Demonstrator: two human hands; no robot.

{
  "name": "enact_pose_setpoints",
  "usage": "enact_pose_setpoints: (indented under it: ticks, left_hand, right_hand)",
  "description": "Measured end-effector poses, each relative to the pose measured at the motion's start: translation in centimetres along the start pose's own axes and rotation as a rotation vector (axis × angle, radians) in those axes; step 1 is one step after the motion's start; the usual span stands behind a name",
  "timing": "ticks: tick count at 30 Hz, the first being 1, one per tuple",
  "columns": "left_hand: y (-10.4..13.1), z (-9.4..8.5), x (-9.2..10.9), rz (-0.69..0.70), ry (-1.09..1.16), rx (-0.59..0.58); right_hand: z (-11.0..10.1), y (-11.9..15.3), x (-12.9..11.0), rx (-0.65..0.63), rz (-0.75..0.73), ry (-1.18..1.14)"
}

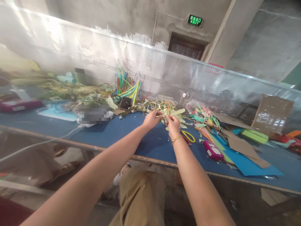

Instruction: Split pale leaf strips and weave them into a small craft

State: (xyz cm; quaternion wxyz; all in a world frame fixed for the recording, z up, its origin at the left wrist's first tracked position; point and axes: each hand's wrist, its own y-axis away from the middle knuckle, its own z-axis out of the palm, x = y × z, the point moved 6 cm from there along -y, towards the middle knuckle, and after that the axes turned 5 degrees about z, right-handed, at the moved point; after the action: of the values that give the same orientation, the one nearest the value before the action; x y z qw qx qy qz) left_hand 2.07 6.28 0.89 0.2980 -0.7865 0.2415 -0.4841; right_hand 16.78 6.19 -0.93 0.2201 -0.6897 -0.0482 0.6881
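Above the middle of the blue table [117,134], my two hands are close together with fingertips facing. My right hand [174,125] is closed in a pinch on a thin orange stem [168,108] that rises from the fingertips and bends over at its top; it looks like a pipe cleaner. Thumb and fingers of my left hand [152,120] are pinched together too, but what they hold is too small to make out. Pale green strips [178,112] lie just behind the hands. A yellow loop [189,137] rests beside my right wrist.
Behind stands a bundle of coloured stems [127,84] near a black box [125,103] and a glass jar [183,99]. To the right are a purple box [213,150], blue sheets [252,161] and cardboard [244,146]. A white cable [47,141] crosses the left edge. A perforated metal screen [162,67] closes the back.
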Motion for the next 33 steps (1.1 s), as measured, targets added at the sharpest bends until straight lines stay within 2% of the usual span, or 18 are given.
enact_pose_setpoints:
  ticks: [6, 12, 17, 23, 33]
  left_hand:
    - [0.0, 1.7, -1.2, -0.048, 0.340, -0.071]
    - [-0.1, 1.8, -2.2, -0.117, 0.419, -0.027]
    - [0.0, 1.8, -2.3, -0.181, 0.520, 0.004]
    - [0.1, 1.4, -2.0, -0.212, 0.521, 0.056]
    - [0.0, 1.4, -1.3, -0.157, 0.458, 0.009]
  right_hand:
    - [0.7, 0.8, -0.5, -0.049, 0.106, -0.110]
    - [1.1, 0.9, -0.9, -0.120, 0.036, -0.041]
    - [0.8, 0.8, -1.1, -0.091, -0.002, -0.018]
    - [0.8, 0.7, -1.0, -0.083, -0.030, 0.046]
    - [0.4, 0.6, -0.4, -0.021, 0.040, 0.023]
